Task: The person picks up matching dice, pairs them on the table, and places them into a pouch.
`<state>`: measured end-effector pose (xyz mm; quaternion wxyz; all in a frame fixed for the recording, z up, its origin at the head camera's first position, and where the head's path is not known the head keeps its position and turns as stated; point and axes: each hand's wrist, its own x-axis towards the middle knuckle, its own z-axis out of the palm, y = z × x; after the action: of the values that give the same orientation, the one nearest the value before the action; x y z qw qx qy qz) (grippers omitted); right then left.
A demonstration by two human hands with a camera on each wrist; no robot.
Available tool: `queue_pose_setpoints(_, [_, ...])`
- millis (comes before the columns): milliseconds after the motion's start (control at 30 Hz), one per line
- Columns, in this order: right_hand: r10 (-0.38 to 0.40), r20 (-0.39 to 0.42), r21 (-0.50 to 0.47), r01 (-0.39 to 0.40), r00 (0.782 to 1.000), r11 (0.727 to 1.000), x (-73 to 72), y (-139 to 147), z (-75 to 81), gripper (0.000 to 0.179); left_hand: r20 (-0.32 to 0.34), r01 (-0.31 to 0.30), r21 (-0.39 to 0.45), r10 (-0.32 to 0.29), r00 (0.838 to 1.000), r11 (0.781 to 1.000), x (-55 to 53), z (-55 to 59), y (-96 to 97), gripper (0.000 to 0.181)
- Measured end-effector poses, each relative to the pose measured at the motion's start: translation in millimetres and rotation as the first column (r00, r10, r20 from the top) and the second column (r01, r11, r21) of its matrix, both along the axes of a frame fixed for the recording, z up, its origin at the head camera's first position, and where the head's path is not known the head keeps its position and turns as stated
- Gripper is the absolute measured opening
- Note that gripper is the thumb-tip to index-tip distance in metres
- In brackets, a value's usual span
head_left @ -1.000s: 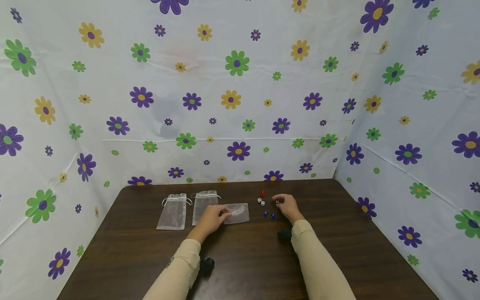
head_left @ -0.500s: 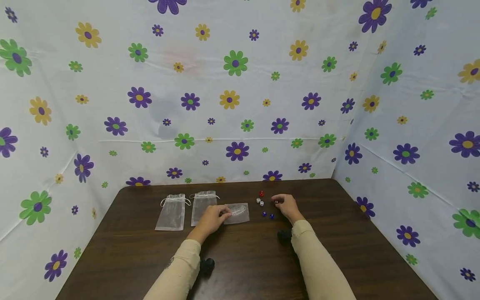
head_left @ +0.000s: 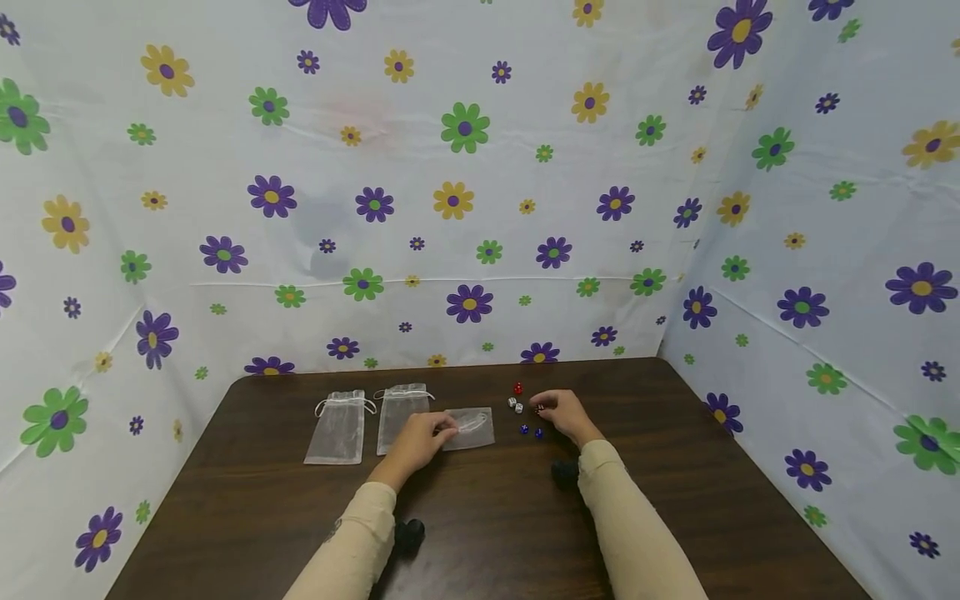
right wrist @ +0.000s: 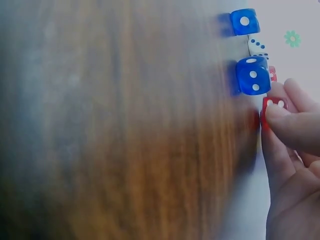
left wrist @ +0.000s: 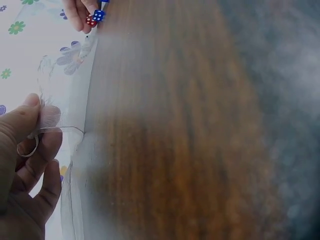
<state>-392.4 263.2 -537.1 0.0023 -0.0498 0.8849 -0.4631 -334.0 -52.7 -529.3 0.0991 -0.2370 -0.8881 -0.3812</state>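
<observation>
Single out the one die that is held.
The red die pinched in the right hand; the other red die, two white dice and two blue dice lie on the table, ungripped.

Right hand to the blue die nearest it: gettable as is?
Probably not for a clean pick: the right hand is pinching a red die, so its grip looks taken. The way seems free, though: that blue die lies close by on the table, nothing seen covering it.
</observation>
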Motion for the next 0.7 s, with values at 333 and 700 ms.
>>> queue_pose_setpoints(333, [0.03,0.03,0.036,-0.031,0.999,0.999,0.6,-8.7,2.4,0.024,0.002,0.003,-0.007,-0.003,1.0,1.0,1.1,-0.7,-2.4,0.005])
queue_pose_setpoints(700, [0.042,0.084,0.004,-0.042,0.996,0.999,2.6,-11.2,0.6,0.028,0.004,0.007,-0.012,-0.007,1.0,1.0,0.8,-2.1,-4.1,0.004])
